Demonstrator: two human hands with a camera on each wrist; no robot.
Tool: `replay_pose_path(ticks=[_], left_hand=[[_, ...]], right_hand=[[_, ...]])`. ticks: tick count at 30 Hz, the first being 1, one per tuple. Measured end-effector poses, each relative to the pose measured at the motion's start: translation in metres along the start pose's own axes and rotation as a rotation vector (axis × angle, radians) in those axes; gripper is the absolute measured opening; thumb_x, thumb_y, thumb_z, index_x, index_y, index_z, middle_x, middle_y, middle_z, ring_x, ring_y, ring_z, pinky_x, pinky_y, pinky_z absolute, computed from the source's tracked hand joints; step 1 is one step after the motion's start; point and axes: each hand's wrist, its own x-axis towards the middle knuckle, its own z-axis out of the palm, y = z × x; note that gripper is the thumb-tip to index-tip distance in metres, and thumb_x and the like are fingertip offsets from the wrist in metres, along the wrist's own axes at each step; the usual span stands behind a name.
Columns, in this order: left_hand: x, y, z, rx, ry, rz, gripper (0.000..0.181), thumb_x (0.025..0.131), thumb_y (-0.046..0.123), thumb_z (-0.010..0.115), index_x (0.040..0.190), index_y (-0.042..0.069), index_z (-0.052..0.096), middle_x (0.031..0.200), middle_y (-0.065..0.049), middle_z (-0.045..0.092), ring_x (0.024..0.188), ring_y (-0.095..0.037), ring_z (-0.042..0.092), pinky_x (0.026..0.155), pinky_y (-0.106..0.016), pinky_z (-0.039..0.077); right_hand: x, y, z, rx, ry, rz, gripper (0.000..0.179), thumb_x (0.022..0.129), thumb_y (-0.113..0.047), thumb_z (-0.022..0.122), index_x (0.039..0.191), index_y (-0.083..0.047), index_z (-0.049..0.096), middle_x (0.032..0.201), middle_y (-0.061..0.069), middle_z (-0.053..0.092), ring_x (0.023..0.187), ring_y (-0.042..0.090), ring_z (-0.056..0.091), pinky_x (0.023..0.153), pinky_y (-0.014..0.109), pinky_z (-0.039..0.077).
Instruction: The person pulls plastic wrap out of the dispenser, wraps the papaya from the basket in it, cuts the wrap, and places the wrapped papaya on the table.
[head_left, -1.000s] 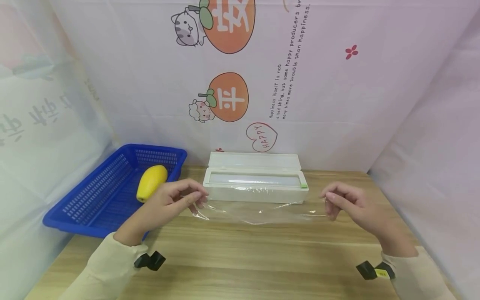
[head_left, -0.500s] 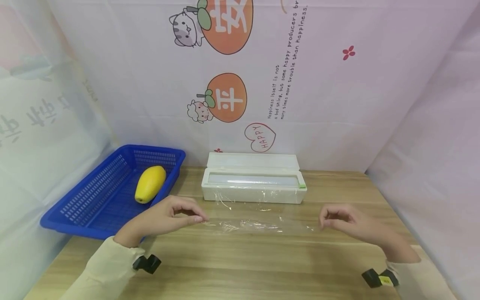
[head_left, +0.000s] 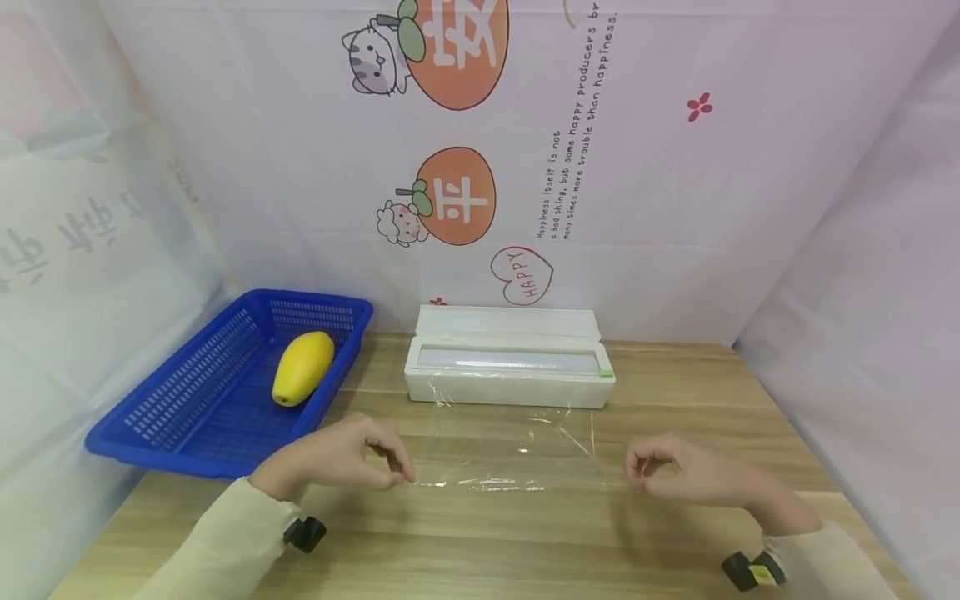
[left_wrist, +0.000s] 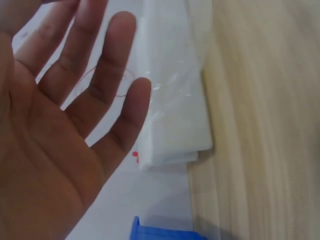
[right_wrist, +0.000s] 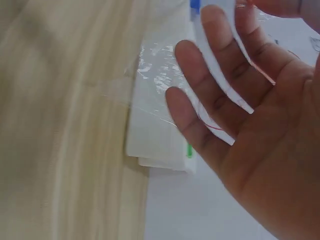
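Note:
A clear sheet of cling film [head_left: 502, 450] stretches toward the person from a white dispenser box [head_left: 510, 390] with its lid up and a film roll inside. My left hand [head_left: 341, 454] pinches the sheet's near left corner between thumb and index finger. Its other fingers spread loosely in the left wrist view, beside the dispenser's end. At the near right corner my right hand [head_left: 690, 471] pinches the film the same way. In the right wrist view, wrinkled film lies over the dispenser's front behind the loose fingers, and a green slider [right_wrist: 189, 150] shows at the box's end.
A blue plastic basket [head_left: 150, 454] stands at the left, holding a yellow oblong fruit [head_left: 303, 367]. The wooden table [head_left: 480, 550] runs under everything. A printed white cloth [head_left: 630, 275] hangs close behind the dispenser, with more cloth at both sides.
Both hands have drawn the film toward the person and lower over the table, lengthening the sheet out of the dispenser. Basket, fruit and dispenser have stayed in place.

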Motion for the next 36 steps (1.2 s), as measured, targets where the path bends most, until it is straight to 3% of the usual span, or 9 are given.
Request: replay_pose_path(ticks=[5,15,18,24,29,36], left_hand=[[0.004,-0.007,0.013,0.031,-0.074,-0.044,0.011,0.085,0.003,0.070,0.089,0.012,0.077,0.086,0.017,0.069,0.080,-0.002,0.063,0.077,-0.029,0.056],[0.006,-0.011,0.028,0.015,-0.214,-0.077,0.012,0.082,0.002,0.072,0.083,0.013,0.077,0.081,0.014,0.069,0.073,0.004,0.058,0.068,-0.023,0.055],[0.005,-0.010,0.034,-0.002,-0.243,-0.114,0.014,0.081,-0.001,0.074,0.082,0.013,0.077,0.079,0.015,0.068,0.069,0.005,0.056,0.064,-0.021,0.054],[0.002,-0.008,0.045,-0.002,-0.277,-0.212,0.023,0.077,-0.006,0.074,0.080,0.016,0.077,0.075,0.017,0.064,0.065,0.003,0.056,0.061,-0.020,0.053],[0.002,-0.006,0.049,0.011,-0.298,-0.275,0.020,0.076,-0.001,0.081,0.080,0.018,0.078,0.069,0.015,0.064,0.062,0.002,0.056,0.059,-0.019,0.052],[0.000,-0.006,0.051,0.079,-0.296,-0.329,0.008,0.080,0.023,0.085,0.075,0.024,0.078,0.062,0.020,0.061,0.057,0.005,0.050,0.053,-0.016,0.044]], right_hand=[[-0.001,0.007,0.011,-0.024,-0.053,0.024,0.026,0.085,0.005,0.064,0.092,-0.020,0.065,0.090,-0.004,0.067,0.087,0.008,0.063,0.076,0.032,0.056],[-0.005,0.019,0.024,0.095,-0.193,0.061,0.019,0.086,0.001,0.066,0.091,-0.017,0.069,0.092,-0.004,0.069,0.089,0.006,0.062,0.075,0.031,0.055],[-0.005,0.021,0.028,0.124,-0.215,0.057,0.016,0.087,-0.001,0.067,0.092,-0.016,0.071,0.095,-0.004,0.070,0.090,0.007,0.061,0.075,0.030,0.055],[-0.006,0.023,0.036,0.169,-0.258,0.110,0.012,0.089,-0.005,0.068,0.093,-0.015,0.074,0.099,-0.008,0.068,0.089,0.005,0.062,0.074,0.028,0.055],[-0.004,0.019,0.038,0.135,-0.274,0.116,0.016,0.095,-0.010,0.064,0.094,-0.016,0.078,0.095,-0.011,0.070,0.086,0.001,0.061,0.072,0.024,0.053],[0.000,0.017,0.045,0.074,-0.240,0.130,0.027,0.100,-0.017,0.062,0.078,-0.015,0.079,0.077,-0.012,0.070,0.067,-0.005,0.057,0.060,0.019,0.050]])
